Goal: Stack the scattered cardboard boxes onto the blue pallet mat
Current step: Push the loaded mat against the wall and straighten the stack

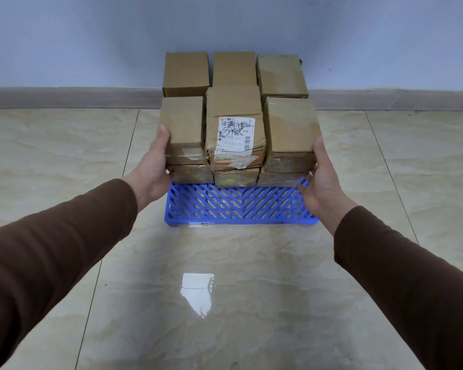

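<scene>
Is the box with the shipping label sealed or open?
Sealed: the labelled box has its flaps flat, with clear tape over the front edge.

glossy tiled floor (225, 303), baseboard (64, 98), bluish wall (91, 36).

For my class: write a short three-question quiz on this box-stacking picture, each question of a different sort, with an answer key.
1. True or false: the box with the white shipping label sits in the middle of the front row, top layer.
2. Multiple choice: where is the left hand? A) flat on the floor B) pressed against the left side of the front left box C) lifting the blue pallet mat
3. Fill in: the right hand is against the outer side of the front ____ box.

Key: 1 true; 2 B; 3 right.
</scene>
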`<state>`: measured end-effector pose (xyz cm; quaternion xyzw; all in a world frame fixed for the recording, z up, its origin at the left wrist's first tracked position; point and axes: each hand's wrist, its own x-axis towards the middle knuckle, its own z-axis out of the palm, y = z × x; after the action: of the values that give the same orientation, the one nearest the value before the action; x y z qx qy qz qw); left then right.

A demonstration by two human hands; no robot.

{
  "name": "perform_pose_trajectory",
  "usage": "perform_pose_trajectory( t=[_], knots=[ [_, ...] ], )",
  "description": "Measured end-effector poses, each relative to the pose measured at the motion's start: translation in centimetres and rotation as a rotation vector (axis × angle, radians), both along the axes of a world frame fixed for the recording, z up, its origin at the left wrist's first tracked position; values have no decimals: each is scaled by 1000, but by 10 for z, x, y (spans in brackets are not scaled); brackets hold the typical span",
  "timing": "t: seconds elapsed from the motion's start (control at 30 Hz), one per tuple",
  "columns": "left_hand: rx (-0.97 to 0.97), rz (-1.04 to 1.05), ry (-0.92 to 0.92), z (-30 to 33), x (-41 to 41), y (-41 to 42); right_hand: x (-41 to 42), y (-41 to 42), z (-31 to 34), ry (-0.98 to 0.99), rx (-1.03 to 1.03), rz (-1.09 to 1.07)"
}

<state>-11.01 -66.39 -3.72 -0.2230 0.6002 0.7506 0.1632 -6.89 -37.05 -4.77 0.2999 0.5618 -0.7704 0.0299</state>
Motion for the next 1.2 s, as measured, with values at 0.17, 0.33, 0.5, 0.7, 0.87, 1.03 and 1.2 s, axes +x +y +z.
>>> perform_pose_trajectory(
  t=[0.17,0.33,0.5,0.7,0.87,1.03,1.2],
  knots=[
    [-15,-38,10,-4,-3,-6,0,1,2,-4,-2,19],
    [-64,-77,43,-8,-19,-27,-13,20,5,10,-2,40],
    [-162,-70,119,5,-67,-49,-64,55,19,30,159,75],
    [-332,-148,168,25,-127,-49,-134,76,32,1,345,377],
    [-447,-224,174,34,-144,-36,-165,73,32,-53,428,541],
    [-484,-241,159,31,-146,-27,-169,62,36,-30,452,555],
    [-507,-262,143,34,-148,-21,-170,61,34,-30,409,551]
  ],
)
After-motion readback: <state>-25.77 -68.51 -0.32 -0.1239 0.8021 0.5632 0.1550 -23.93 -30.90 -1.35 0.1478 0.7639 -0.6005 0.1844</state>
